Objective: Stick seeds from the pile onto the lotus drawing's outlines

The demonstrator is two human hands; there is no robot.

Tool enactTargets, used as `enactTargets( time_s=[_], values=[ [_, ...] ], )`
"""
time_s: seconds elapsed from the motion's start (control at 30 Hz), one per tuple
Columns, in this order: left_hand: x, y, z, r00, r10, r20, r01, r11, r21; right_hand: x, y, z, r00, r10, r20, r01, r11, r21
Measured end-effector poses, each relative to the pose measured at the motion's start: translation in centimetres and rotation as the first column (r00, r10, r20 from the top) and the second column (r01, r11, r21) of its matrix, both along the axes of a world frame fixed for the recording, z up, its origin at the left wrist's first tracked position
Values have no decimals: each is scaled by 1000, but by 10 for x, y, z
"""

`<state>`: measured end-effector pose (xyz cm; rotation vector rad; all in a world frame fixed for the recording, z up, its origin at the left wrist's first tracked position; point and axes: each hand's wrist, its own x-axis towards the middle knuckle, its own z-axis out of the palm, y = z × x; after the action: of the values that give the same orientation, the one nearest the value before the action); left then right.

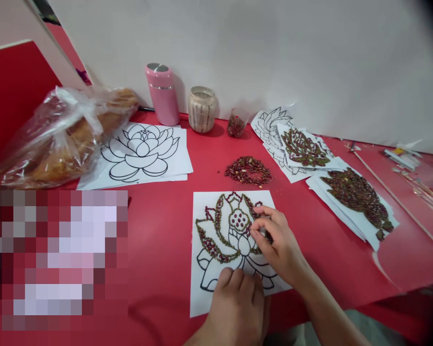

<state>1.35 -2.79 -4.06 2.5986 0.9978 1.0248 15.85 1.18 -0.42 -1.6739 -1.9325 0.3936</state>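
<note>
A sheet of white paper (198, 302) with a black lotus outline lies on the red table. Dark red and green beans, or similar small seeds, line several petals and dot the seed pod (239, 220). My right hand (279, 242) is over the right petals, thumb and forefinger pinched close to the pod; whatever is between the fingertips is too small to make out. Across the sheet's lower edge rests my left hand (238, 302), its fingers curled in and their tips hidden. Beyond the sheet is a loose ring-shaped pile of dark red beans (248, 171).
Bean-covered lotus pictures (357, 197) lie on stacked papers at right, near thin sticks (397, 197). Along the white wall stand a pink flask (163, 96), a pale jar (201, 110) and a small bag of beans (235, 124). At left are printed lotus sheets (142, 154) and bagged bread (72, 144).
</note>
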Motion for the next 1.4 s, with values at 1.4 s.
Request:
enactTargets(
  time_s=[1.4],
  values=[
    [0,-2,-2,1000,-2,-18,1,1000,-29,-11,-11,-16,963,-226,148,215,973,88]
  ],
)
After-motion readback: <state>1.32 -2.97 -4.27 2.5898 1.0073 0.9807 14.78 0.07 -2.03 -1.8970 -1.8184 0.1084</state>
